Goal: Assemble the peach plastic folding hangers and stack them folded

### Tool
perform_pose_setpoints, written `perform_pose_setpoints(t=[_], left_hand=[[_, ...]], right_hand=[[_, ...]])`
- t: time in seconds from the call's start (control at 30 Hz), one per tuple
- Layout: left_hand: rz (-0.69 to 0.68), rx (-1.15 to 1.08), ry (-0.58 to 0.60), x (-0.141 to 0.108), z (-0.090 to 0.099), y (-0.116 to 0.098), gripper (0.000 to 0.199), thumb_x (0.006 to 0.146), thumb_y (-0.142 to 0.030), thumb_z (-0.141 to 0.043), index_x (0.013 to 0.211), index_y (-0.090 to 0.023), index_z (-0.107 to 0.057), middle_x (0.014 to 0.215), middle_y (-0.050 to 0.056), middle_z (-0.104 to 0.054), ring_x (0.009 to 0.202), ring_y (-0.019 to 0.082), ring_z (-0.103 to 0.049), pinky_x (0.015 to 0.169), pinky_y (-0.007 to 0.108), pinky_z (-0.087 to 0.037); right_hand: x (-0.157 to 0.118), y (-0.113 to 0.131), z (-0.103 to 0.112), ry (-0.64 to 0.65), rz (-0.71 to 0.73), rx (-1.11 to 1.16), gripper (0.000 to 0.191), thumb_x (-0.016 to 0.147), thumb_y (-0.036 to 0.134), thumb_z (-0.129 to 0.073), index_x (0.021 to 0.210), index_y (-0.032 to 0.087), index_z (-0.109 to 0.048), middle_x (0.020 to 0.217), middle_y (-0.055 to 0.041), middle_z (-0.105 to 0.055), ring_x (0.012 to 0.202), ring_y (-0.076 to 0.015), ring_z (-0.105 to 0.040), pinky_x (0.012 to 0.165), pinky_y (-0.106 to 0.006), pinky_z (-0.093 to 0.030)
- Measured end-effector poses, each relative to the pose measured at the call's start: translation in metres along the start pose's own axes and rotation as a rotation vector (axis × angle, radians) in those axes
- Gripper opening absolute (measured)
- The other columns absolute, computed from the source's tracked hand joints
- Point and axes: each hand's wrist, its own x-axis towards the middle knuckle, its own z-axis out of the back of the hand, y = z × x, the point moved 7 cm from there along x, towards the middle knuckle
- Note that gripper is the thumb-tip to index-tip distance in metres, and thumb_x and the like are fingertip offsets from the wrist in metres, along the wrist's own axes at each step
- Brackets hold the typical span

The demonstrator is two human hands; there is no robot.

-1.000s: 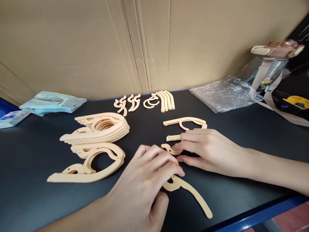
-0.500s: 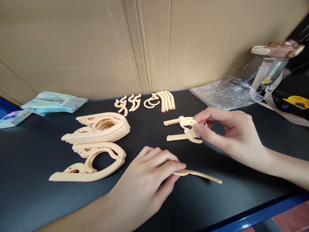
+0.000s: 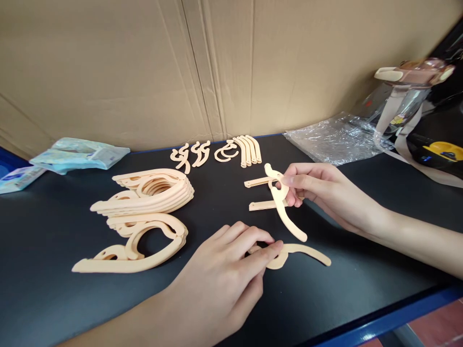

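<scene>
My right hand pinches a beige plastic hanger hook between thumb and fingers, its curved tail pointing down toward me. Behind it lie two straight beige hanger arms, their right ends partly hidden by that hand and hook. My left hand is closed, its thumb and fingertips on a second hanger hook low over the black table. That hook's tail sticks out to the right; my fingers cover part of its other end.
At left are stacks of folded beige hangers. Loose hooks and several curved arms lie at the back. A tissue pack, clear plastic bag and strapped bottle stand near the cardboard wall.
The hook in my right hand has turned so its long tail now hangs toward me. The hook under my left hand has tilted, showing more of its flat face.
</scene>
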Motion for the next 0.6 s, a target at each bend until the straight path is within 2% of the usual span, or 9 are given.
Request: perform_pose_setpoints(t=[0.1, 0.3, 0.43, 0.53, 0.6], left_hand=[[0.002, 0.059, 0.015, 0.001, -0.003, 0.002, 0.037, 0.097, -0.008, -0.047, 0.130, -0.019, -0.060, 0.120, 0.003, -0.066, 0.096, 0.020, -0.059, 0.084, 0.036, -0.050], [0.086, -0.055, -0.185, -0.003, 0.017, 0.008, 0.042, 0.095, 0.001, -0.038, 0.123, -0.024, -0.057, 0.115, 0.000, -0.065, 0.097, 0.014, -0.058, 0.086, 0.027, -0.048], [0.145, -0.108, -0.264, -0.005, 0.027, 0.010, 0.032, 0.100, -0.015, -0.042, 0.128, -0.028, -0.050, 0.112, 0.000, -0.065, 0.097, 0.014, -0.060, 0.082, 0.025, -0.050], [0.170, -0.091, -0.305, -0.005, 0.027, 0.011, 0.042, 0.097, -0.028, -0.057, 0.136, -0.029, -0.043, 0.114, 0.000, -0.065, 0.093, 0.015, -0.061, 0.084, 0.026, -0.051], [0.191, -0.052, -0.339, -0.005, 0.026, 0.013, 0.043, 0.094, -0.028, -0.063, 0.133, -0.028, -0.044, 0.110, -0.002, -0.066, 0.089, 0.014, -0.061, 0.085, 0.025, -0.051]], right_hand=[[-0.001, 0.001, -0.002, 0.022, -0.007, 0.048, 0.019, 0.086, 0.026, -0.065, 0.069, 0.018, -0.066, 0.062, 0.0013, -0.065, 0.059, -0.0096, -0.057, 0.060, -0.022, -0.048], [-0.004, 0.001, -0.008, 0.067, -0.040, 0.150, 0.022, 0.088, 0.023, -0.065, 0.067, 0.017, -0.065, 0.061, 0.0021, -0.065, 0.059, -0.0079, -0.057, 0.062, -0.019, -0.049], [-0.010, 0.000, -0.018, 0.149, -0.082, 0.214, 0.015, 0.087, 0.018, -0.065, 0.072, 0.017, -0.064, 0.067, 0.0014, -0.069, 0.064, -0.0086, -0.064, 0.065, -0.019, -0.051], [-0.018, -0.001, -0.029, 0.229, -0.127, 0.241, 0.013, 0.087, 0.017, -0.066, 0.076, 0.017, -0.059, 0.072, 0.0005, -0.073, 0.067, -0.0102, -0.069, 0.068, -0.021, -0.053], [-0.023, -0.002, -0.037, 0.297, -0.172, 0.229, 0.016, 0.087, 0.020, -0.070, 0.077, 0.017, -0.058, 0.075, -0.0010, -0.074, 0.069, -0.0115, -0.070, 0.069, -0.023, -0.055]])
